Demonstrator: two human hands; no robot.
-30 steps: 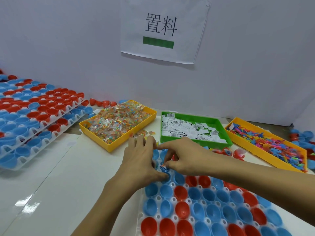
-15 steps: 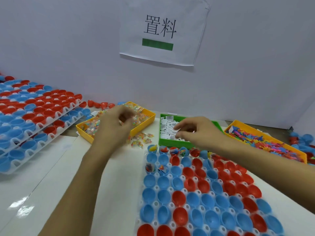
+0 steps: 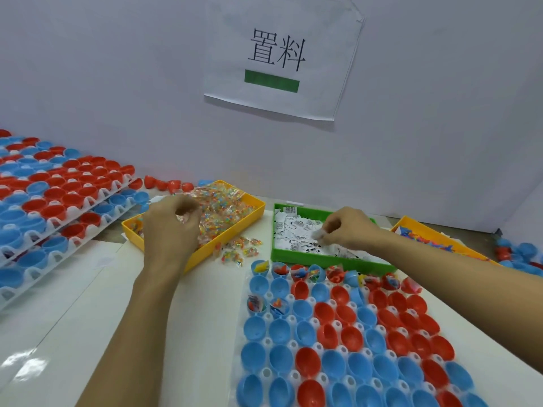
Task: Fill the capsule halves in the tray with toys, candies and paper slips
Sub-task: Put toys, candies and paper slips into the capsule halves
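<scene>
A white tray [image 3: 266, 342] of blue and red capsule halves lies in front of me; the far row and two halves at the left hold toys and wrappers. My left hand [image 3: 170, 227] reaches into the yellow candy bin [image 3: 252, 202], fingers curled around clear candy packets [image 3: 183, 217]. My right hand [image 3: 348, 229] hovers over the green bin [image 3: 293, 255] of paper slips and pinches a white slip [image 3: 318, 234]. A yellow bin of coloured toys [image 3: 435, 242] stands at the right, partly behind my right forearm.
Two stacked trays of red and blue capsule halves [image 3: 58, 195] fill the left side. Loose candy packets [image 3: 239, 249] lie between the bins. Loose capsule halves [image 3: 520, 257] sit at the far right and by the wall [image 3: 164, 183]. A white wall with a paper sign [image 3: 279, 54] stands behind.
Both hands left the capsule tray and moved back: the left into the candy bin, the right into the paper slip bin, where each has taken hold of pieces.
</scene>
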